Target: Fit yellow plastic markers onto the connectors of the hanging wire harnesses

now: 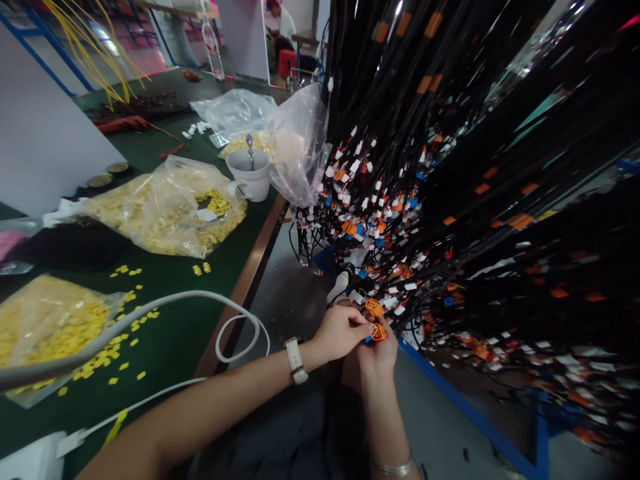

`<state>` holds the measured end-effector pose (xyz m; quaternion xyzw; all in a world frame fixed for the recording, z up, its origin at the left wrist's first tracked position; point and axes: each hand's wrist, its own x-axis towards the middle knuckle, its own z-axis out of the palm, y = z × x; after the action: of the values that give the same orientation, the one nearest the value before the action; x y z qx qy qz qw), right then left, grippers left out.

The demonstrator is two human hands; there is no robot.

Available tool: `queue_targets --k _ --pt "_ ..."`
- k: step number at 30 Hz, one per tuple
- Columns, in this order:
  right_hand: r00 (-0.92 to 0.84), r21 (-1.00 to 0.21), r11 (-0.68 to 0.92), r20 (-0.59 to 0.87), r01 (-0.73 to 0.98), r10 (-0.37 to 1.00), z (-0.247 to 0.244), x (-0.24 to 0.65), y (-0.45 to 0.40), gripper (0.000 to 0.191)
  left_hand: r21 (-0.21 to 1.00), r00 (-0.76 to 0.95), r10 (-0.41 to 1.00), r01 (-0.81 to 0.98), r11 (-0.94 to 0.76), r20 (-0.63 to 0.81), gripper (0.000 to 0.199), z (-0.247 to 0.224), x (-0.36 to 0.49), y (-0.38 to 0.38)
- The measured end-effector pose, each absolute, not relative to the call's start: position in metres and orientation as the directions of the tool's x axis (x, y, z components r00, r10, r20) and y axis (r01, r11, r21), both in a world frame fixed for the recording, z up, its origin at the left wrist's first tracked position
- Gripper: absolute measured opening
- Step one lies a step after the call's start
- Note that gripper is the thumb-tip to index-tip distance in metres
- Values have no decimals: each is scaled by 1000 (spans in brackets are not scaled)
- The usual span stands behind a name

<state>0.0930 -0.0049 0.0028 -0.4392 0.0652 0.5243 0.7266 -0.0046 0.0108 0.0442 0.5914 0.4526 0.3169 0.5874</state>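
Forearms [215,407] nearest us, our left hand [341,333] pinches at an orange connector [379,333] our right hand [379,357] supports; we should brace it squarely.

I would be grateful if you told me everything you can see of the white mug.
The mug is plain white, smooth and glossy, perhaps ceramic, with its handle towards the left of the picture. It stands upright on the green table, near the wooden edge, between plastic bags of yellow pieces. A metal-looking spoon stands in it. Its contents cannot be made out.
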Motion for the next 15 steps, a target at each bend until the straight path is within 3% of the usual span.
queue_targets --k 8,15 --pt "480 -656 62 -482 -753 733 -1 91 -5 9 860 353 811 -33 509 -466 12 58 -1 6" --pt "493 -728 59 -400 -683 773 -1 90 -6 14 804 354 765 -59 592 -538 16 66 1 3"
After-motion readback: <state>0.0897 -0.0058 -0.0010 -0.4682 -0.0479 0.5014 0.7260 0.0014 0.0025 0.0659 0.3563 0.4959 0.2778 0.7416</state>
